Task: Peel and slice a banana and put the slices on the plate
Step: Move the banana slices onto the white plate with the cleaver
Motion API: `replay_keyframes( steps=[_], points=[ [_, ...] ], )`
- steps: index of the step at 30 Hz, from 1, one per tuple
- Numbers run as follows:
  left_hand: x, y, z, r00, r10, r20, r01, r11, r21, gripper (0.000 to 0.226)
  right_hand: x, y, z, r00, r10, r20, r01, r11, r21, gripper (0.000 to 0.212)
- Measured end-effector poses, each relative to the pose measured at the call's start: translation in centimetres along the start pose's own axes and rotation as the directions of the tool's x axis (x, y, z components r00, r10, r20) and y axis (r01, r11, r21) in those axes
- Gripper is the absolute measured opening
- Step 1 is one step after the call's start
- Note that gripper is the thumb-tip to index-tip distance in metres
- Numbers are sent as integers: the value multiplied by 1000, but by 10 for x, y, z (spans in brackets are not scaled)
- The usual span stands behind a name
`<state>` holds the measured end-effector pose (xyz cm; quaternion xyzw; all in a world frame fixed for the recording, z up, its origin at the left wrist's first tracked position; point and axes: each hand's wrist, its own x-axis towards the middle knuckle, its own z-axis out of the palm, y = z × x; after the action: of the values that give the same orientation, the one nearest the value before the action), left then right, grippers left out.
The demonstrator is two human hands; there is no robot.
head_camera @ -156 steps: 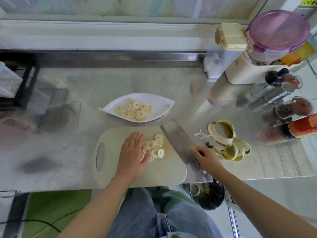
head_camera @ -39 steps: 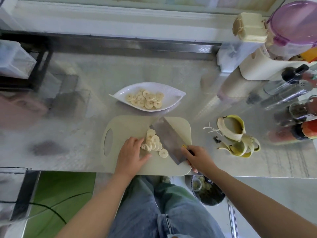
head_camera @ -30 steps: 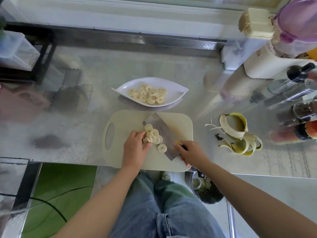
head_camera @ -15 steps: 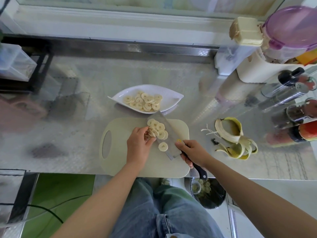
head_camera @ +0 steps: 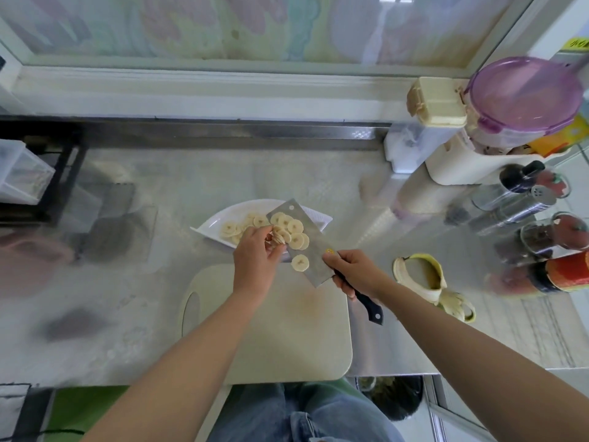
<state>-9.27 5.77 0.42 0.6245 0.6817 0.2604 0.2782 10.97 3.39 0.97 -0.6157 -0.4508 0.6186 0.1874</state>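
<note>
Carrying the banana slices (head_camera: pixel 291 229) flat on the cleaver (head_camera: pixel 318 267) above the plate (head_camera: pixel 234 209), the right hand (head_camera: pixel 355 271) grips its handle while the left hand (head_camera: pixel 255 260) pinches the near slices, seemingly to stop them sliding off early

Pale round banana slices (head_camera: pixel 292 231) lie on cleaver (head_camera: pixel 304 247) above white plate (head_camera: pixel 237 212).

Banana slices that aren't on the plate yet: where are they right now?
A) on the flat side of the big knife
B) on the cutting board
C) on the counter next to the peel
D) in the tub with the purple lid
A: the banana slices lie on the flat blade of the knife, which the right hand holds over the plate while the left hand pinches a few at the blade's edge.
</note>
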Motion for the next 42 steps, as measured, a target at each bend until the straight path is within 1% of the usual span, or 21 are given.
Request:
replay_keyframes(
  steps=[4,8,12,15,17,20,22,25,27,30,33,35,38,42],
  points=[
    [26,-9,1,1000,-22,17,22,999,45,34,16,-8,-4,1000,9,-7,-9,999,-34,39],
    [40,-16,1,998,-39,58,35,997,73,30,24,-9,-12,999,15,-32,-15,1000,-12,39],
    [45,-19,2,995,-17,97,5,992,124,26,26,-8,-19,999,-3,-49,4,1000,21,41],
    [49,-21,6,990,19,141,-39,990,137,27,26,-5,-22,997,-17,-75,19,1000,22,44],
    [50,-19,9,984,66,168,-90,986,143,26,25,-4,-25,995,-27,-92,28,1000,13,45],
    [52,-10,15,972,151,179,-187,961,205,19,23,-5,-27,994,-37,-106,38,999,7,45],
    [54,-3,17,970,169,173,-208,948,242,13,23,-5,-28,993,-37,-114,37,999,2,46],
    [55,2,20,972,207,115,-231,934,273,10,21,-5,-29,991,-37,-132,37,999,2,46],
    [54,3,20,962,270,44,-271,921,278,15,20,-5,-28,989,-37,-142,38,999,8,46],
    [52,6,19,921,391,9,-379,888,259,19,21,-6,-27,987,-29,-158,29,1000,2,46],
    [47,9,22,853,517,69,-517,821,242,24,23,-11,-22,984,-13,-178,16,1000,13,46],
    [43,10,24,825,553,113,-563,789,245,26,24,-17,-18,981,-1,-194,7,1000,31,45],
    [39,10,28,826,546,138,-563,796,222,18,27,-23,-10,977,11,-211,4,997,71,42],
    [40,9,28,873,475,110,-488,844,225,14,29,-24,-3,973,7,-232,9,998,68,40]
  ],
)
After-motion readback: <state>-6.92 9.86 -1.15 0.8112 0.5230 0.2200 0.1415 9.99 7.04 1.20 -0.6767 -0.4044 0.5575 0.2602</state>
